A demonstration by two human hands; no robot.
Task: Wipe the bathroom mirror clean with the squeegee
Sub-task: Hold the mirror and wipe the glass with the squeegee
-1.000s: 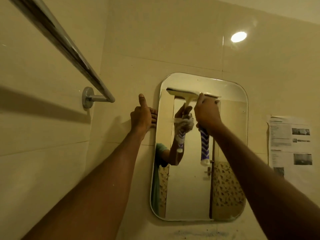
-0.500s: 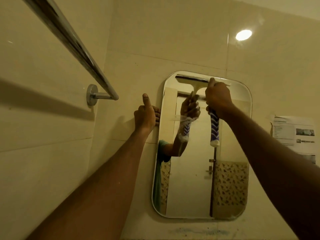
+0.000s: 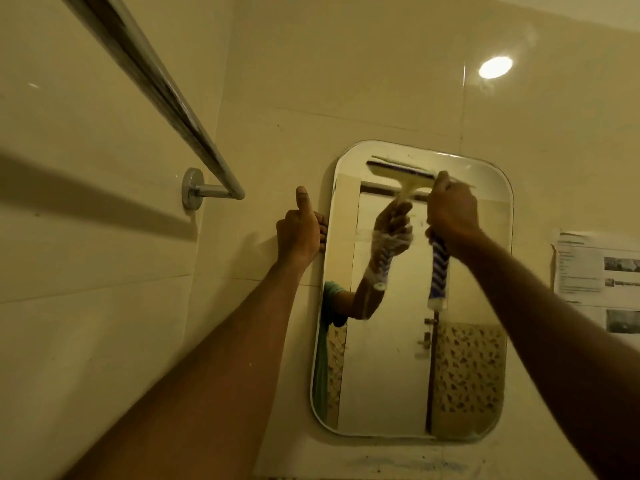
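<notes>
A rounded rectangular mirror [image 3: 384, 375] hangs on the beige tiled wall. My left hand [image 3: 299, 230] grips the mirror's left edge, thumb pointing up. My right hand [image 3: 452, 213] is closed around the squeegee [image 3: 439, 268], whose blue-and-white striped handle hangs below my fist. Its pale head and dark blade lie across the glass close to the mirror's top edge, tilted slightly down to the right. The glass reflects the hand, the handle with foam on it, and a door.
A chrome towel bar [image 3: 156, 84] runs diagonally on the left wall, ending at a round mount [image 3: 194, 192]. A printed paper sheet [image 3: 599, 275] is stuck to the wall right of the mirror. A bluish smear [image 3: 415, 462] marks the tile below it.
My right hand has pushed the squeegee upward from the mirror's upper-middle to near its top edge. My left hand has stayed on the left edge.
</notes>
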